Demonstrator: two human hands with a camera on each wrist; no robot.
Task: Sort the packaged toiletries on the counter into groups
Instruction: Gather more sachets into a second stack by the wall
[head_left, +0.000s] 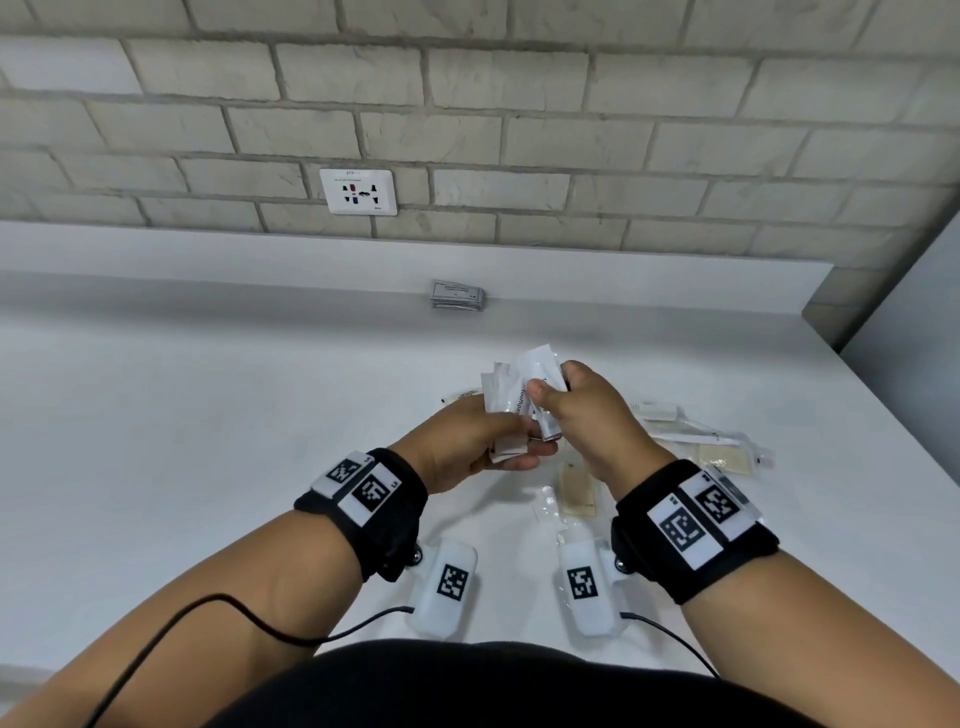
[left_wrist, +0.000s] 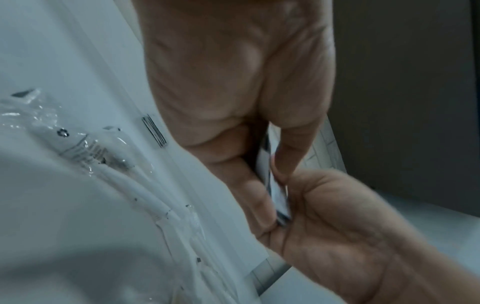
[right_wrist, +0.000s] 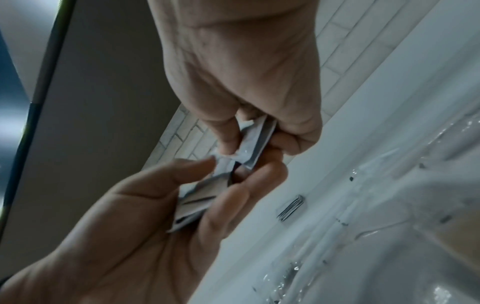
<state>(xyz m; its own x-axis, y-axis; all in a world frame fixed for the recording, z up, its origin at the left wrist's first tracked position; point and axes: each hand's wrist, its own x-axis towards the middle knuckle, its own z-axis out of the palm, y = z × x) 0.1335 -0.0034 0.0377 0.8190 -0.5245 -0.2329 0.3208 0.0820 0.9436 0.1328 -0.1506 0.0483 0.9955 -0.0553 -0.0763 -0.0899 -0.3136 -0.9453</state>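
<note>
Both the left hand (head_left: 475, 449) and the right hand (head_left: 582, 415) pinch white sachets (head_left: 511, 387), gathering one group; next they probably need stacking near the grey pile (head_left: 457, 295).

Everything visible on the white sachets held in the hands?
The white sachets are a small bunch of flat, thin packets, papery or foil-like, with crimped edges and dark print; one shows part of the word "Toothpaste". They are held above the white counter, fanned unevenly and roughly upright. The left hand grips the lower part of the bunch between thumb and fingers, and the right hand pinches the upper ones from above. How many there are cannot be told.
</note>
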